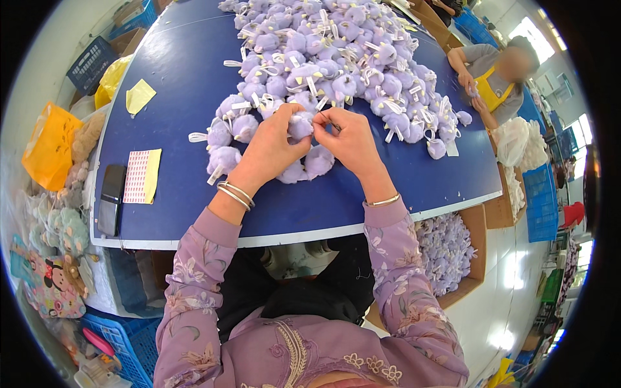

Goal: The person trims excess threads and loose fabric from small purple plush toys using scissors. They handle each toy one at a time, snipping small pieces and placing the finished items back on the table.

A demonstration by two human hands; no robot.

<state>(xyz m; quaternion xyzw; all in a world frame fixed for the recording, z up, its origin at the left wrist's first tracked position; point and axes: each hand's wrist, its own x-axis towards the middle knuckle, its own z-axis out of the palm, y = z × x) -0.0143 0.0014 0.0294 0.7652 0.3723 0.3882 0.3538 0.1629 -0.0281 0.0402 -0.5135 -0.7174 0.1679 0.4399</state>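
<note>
A small lilac plush toy (300, 125) is held over the near part of a blue table (187, 84). My left hand (273, 143) wraps around it from the left with thumb and fingers. On its right side, my right hand (348, 137) pinches with thumb and forefinger at the fur; a small dark thing shows by those fingers, too small to name. Just beyond both hands spreads a large heap of similar lilac plush toys (317, 48), many with white loop tags. A few more plush toys (318, 161) lie right under my hands.
On the table's left are a phone (112, 194), a sticker sheet (137, 178) and a yellow paper (140, 97). A carton (477, 249) of lilac toys stands below right. Across the right edge, a person in a yellow apron (497, 89) handles a toy. Blue crates (540, 200) stand around.
</note>
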